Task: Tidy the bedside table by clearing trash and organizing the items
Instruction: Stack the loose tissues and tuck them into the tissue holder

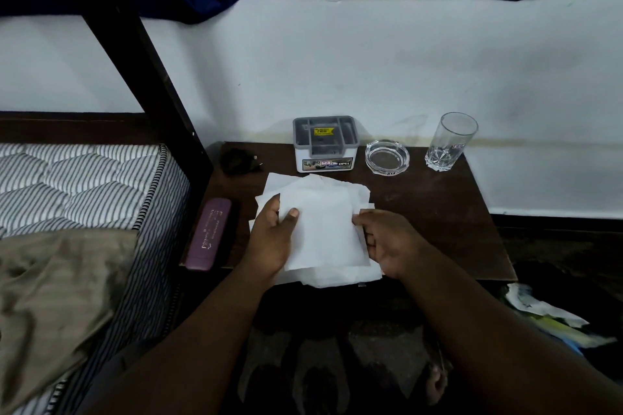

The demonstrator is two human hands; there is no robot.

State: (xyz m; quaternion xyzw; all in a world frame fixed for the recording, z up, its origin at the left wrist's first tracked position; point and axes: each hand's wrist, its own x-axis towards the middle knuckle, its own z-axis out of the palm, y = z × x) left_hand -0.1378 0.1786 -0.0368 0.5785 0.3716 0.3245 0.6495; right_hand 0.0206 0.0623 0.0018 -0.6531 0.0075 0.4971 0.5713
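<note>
A loose stack of white paper sheets (323, 226) lies over the front middle of the dark wooden bedside table (438, 212). My left hand (269, 239) grips the stack's left edge, thumb on top. On the right edge, my right hand (387, 242) pinches the sheets. Behind the papers stands a grey and white organizer box (324, 145). A clear glass ashtray (387, 157) and an empty drinking glass (450, 141) stand at the back right. A purple case (209, 237) lies along the table's left edge, and dark sunglasses (237, 160) rest at the back left.
A striped mattress (84, 185) with a tan cloth (54, 296) lies to the left, beside a dark bed post (151, 71). Crumpled papers and trash (546, 317) sit on the floor at the right. A white wall and blue curtains are behind.
</note>
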